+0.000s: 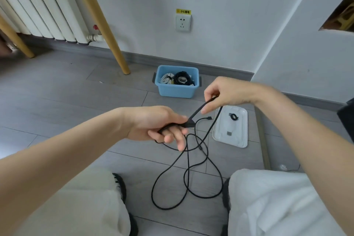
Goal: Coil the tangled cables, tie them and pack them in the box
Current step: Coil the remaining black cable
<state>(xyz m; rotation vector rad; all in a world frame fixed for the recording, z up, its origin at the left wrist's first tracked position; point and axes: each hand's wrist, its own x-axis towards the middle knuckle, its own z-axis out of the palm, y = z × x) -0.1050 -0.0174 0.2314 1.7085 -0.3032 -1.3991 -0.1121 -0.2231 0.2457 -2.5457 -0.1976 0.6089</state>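
Now the long thin black cable (pixel 188 174) hangs in loose loops, not coiled yet. Left hand (pixel 159 124) grips one end; right hand (pixel 224 93) at 2 o'clock pinches it. Blue plastic box (pixel 177 90) at 12 o'clock already holds tied bundles.

**Soft, even daylight; wide-angle bend**

Bright diffuse light fills the room, with a pale sheen on the floor (pixel 57 90) at left. Shadows are faint and soft-edged. The radiator (pixel 38 5) and wall lines bow toward the edges. The far-left edge is blurred; the centre is fairly sharp.
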